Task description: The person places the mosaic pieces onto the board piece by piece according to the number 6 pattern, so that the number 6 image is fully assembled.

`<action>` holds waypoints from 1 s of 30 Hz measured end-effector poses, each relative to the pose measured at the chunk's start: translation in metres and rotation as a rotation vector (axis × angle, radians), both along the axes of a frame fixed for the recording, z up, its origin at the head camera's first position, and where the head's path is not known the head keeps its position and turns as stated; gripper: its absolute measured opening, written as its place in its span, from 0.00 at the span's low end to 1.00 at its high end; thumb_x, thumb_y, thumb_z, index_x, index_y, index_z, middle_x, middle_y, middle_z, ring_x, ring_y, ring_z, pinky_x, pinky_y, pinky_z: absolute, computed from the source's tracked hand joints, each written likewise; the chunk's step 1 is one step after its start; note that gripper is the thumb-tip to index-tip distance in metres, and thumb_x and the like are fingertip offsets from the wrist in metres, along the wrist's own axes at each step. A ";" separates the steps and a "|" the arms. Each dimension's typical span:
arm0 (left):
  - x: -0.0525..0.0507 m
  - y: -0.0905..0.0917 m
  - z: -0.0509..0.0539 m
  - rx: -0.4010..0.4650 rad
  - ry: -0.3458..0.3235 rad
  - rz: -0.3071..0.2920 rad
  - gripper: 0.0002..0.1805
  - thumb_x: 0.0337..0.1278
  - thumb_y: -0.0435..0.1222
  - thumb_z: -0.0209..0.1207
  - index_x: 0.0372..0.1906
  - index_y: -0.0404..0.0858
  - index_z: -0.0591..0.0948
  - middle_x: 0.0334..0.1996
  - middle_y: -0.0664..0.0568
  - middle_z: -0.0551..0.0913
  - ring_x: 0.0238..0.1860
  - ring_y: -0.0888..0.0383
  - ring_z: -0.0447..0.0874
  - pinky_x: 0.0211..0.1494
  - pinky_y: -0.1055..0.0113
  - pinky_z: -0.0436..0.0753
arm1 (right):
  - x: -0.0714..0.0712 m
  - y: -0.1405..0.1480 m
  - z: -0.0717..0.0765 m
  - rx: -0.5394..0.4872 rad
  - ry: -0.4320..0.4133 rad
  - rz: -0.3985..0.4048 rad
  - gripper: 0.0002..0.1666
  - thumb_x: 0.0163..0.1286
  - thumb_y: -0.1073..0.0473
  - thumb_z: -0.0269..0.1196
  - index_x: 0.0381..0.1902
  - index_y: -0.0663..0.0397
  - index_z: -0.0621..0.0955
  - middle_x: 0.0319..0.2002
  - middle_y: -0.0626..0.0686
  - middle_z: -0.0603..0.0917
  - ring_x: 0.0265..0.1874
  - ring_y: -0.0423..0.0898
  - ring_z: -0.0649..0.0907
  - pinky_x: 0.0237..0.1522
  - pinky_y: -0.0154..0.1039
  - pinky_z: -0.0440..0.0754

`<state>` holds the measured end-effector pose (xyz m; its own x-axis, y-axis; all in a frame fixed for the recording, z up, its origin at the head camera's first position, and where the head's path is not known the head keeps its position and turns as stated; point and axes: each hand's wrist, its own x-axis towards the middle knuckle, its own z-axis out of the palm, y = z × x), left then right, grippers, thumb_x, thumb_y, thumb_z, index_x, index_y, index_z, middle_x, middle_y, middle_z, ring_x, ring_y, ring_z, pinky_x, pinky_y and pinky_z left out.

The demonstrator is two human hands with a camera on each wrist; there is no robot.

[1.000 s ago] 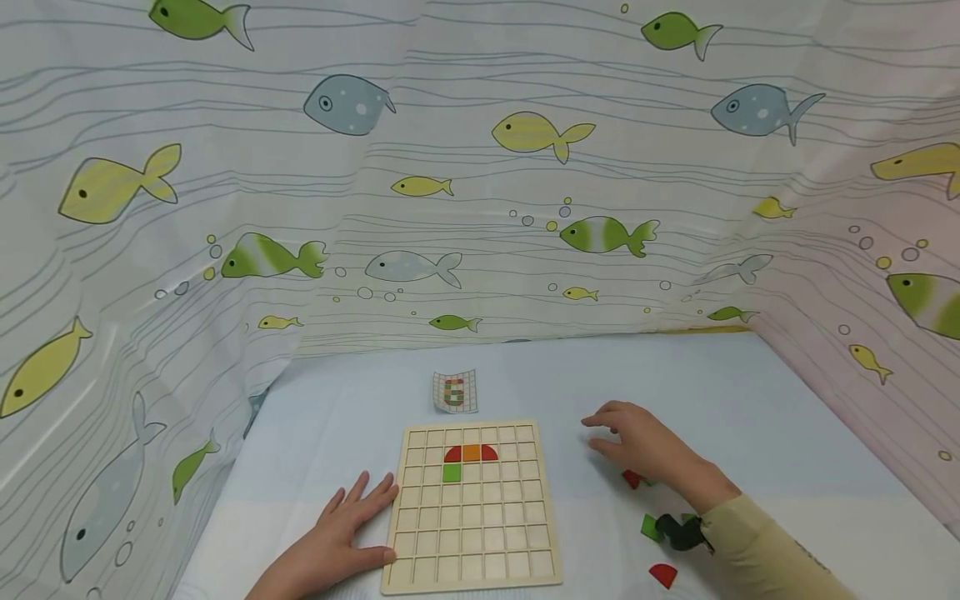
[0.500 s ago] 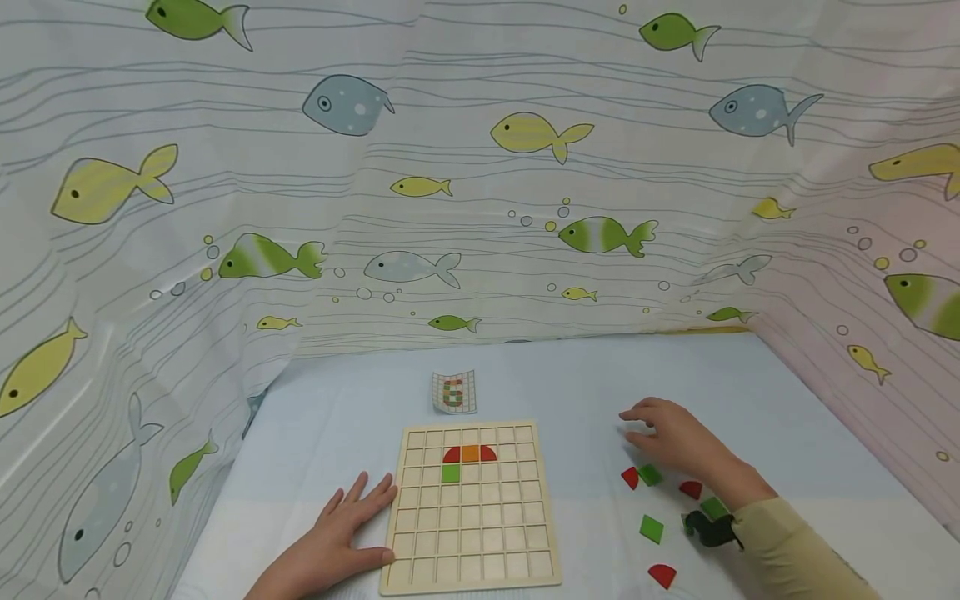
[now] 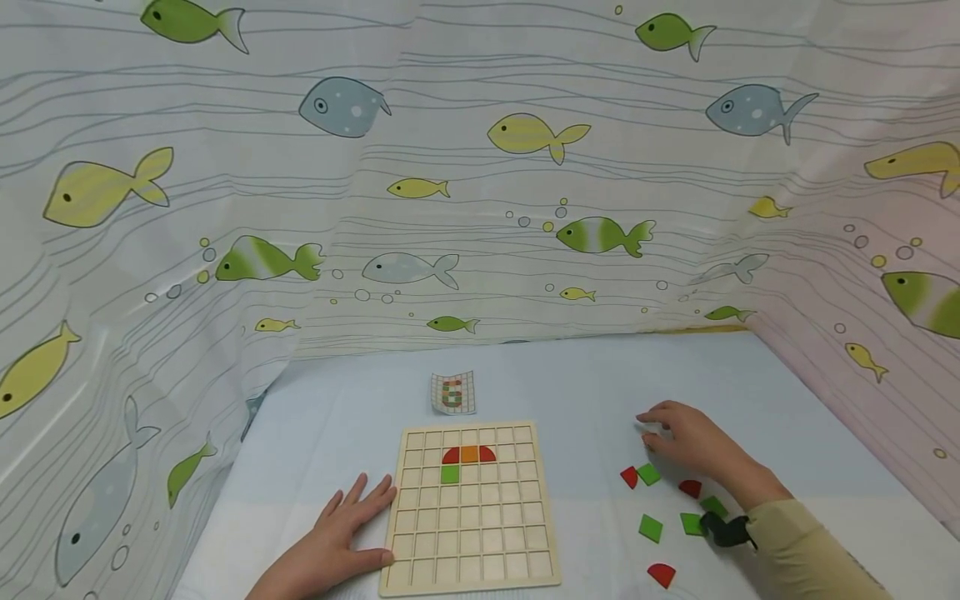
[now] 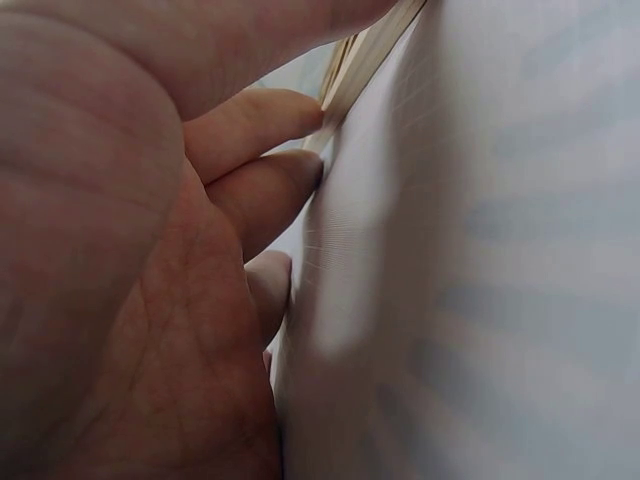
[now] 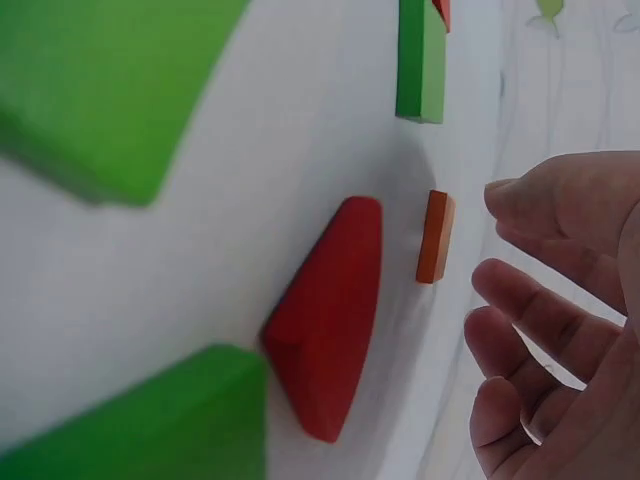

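My left hand (image 3: 333,533) lies spread at the left side of a wooden grid board (image 3: 471,522), thumb and fingertips touching its edge. On the board, an orange square (image 3: 469,454) sits between two red quarter-rounds, with a green square (image 3: 450,474) below the left one. My right hand (image 3: 697,443) hovers over the loose pieces to the right, fingers loosely bent and holding nothing. In the right wrist view, an orange block (image 5: 436,237) lies nearest the fingertips, with a red quarter-round (image 5: 330,320) closer to the camera. The head view hides that orange block behind the hand.
Several loose green squares (image 3: 651,528) and red quarter-rounds (image 3: 662,575) are scattered right of the board. A small pattern card (image 3: 453,393) lies behind the board. Fish-printed cloth (image 3: 480,275) walls in the table at the back and sides.
My right hand has moved right, away from the board, uncovering several green and red pieces beneath it. My left hand has stayed at the board's edge.
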<state>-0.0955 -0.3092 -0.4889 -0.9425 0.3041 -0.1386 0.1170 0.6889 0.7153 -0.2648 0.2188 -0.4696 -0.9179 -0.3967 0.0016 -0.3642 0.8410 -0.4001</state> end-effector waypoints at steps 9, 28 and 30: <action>0.000 -0.001 0.000 -0.029 0.020 -0.010 0.49 0.52 0.58 0.66 0.75 0.38 0.64 0.76 0.48 0.58 0.77 0.39 0.36 0.64 0.84 0.23 | 0.006 0.007 -0.002 0.005 -0.032 0.028 0.19 0.63 0.60 0.70 0.52 0.55 0.85 0.49 0.53 0.81 0.45 0.50 0.81 0.46 0.49 0.84; -0.001 -0.001 0.001 0.008 0.008 -0.020 0.49 0.52 0.56 0.68 0.75 0.38 0.64 0.76 0.45 0.57 0.76 0.36 0.34 0.72 0.41 0.31 | 0.008 0.015 -0.006 0.033 0.012 0.091 0.15 0.64 0.55 0.70 0.48 0.52 0.88 0.39 0.42 0.80 0.38 0.40 0.79 0.41 0.41 0.83; -0.001 -0.001 0.001 0.011 0.007 -0.019 0.49 0.52 0.56 0.68 0.75 0.38 0.64 0.76 0.45 0.57 0.76 0.36 0.34 0.71 0.41 0.31 | 0.007 0.015 -0.007 0.045 0.018 0.091 0.15 0.64 0.54 0.70 0.47 0.52 0.88 0.38 0.41 0.81 0.39 0.40 0.79 0.42 0.42 0.83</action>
<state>-0.0963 -0.3098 -0.4877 -0.9373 0.3238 -0.1289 0.1352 0.6787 0.7219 -0.2576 0.2342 -0.4766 -0.8779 -0.4789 -0.0026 -0.4469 0.8211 -0.3552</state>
